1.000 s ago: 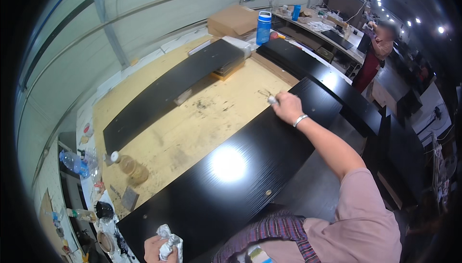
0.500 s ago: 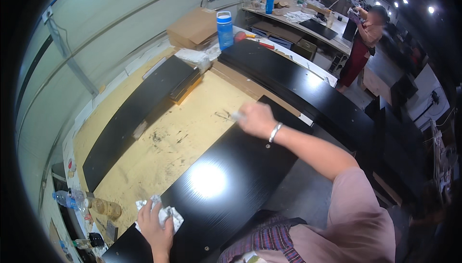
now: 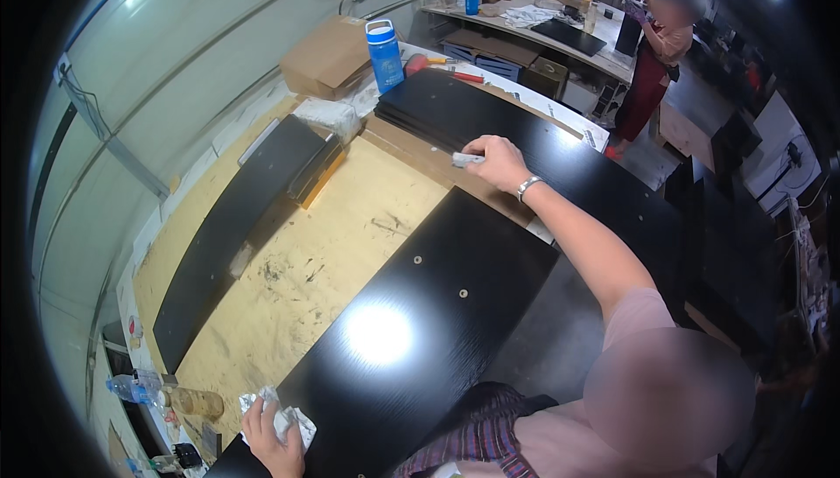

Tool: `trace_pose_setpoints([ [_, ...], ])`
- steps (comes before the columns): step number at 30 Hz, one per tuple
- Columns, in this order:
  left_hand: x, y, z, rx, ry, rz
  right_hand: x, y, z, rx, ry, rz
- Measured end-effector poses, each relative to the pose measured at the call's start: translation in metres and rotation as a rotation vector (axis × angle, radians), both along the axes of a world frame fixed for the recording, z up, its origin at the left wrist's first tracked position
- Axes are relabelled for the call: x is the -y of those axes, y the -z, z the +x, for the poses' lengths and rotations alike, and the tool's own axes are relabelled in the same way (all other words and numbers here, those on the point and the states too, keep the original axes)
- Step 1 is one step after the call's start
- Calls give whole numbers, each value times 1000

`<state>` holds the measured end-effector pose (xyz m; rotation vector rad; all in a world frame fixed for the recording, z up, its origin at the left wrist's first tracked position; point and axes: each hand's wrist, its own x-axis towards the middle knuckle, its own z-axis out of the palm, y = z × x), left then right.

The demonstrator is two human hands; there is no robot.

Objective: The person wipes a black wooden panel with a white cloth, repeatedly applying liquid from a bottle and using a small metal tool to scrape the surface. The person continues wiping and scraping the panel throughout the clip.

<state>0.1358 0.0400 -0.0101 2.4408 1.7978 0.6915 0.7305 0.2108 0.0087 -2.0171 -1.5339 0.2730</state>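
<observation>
A glossy black board [image 3: 490, 251] with small round metal fittings in its face lies across the table in front of me. My left hand [image 3: 276, 445] is closed on a crumpled white cloth [image 3: 297, 425] at the board's near left end. Beyond the board's far end, my right hand [image 3: 500, 163] pinches a small whitish pad [image 3: 466, 160], whose exact kind I cannot make out. That hand is above the cardboard strip, beside a stack of black curved panels [image 3: 455, 97]. To the left, another curved black panel [image 3: 236, 216] rests raised on blocks.
A blue bottle [image 3: 385, 60] and a cardboard box [image 3: 325, 56] stand at the back. Plastic bottles [image 3: 194, 403] lie at the left table edge. A co-worker [image 3: 661, 67] stands by the far bench [image 3: 525, 32]. The yellowish tabletop [image 3: 359, 207] shows black smears.
My right hand has moved from the board's far left edge outward, toward the stacked panels, with the pad. My left hand stays on the cloth near the same end. The view has shifted slightly.
</observation>
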Motion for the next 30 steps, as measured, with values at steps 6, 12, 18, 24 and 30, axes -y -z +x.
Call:
trace_pose_setpoints([
  [6,4,-2,1,13,-19,-24,38,10,10,-36,-308,-32],
  [12,4,-3,2,13,-12,-13,91,0,58,-434,-423,-307],
  [18,-4,-8,9,7,27,32,56,20,18,-286,-321,-19],
  [24,1,-13,4,-77,69,38,206,5,61,-285,-327,-123],
  [30,0,-20,14,-56,72,9,253,4,41,-521,106,185],
])
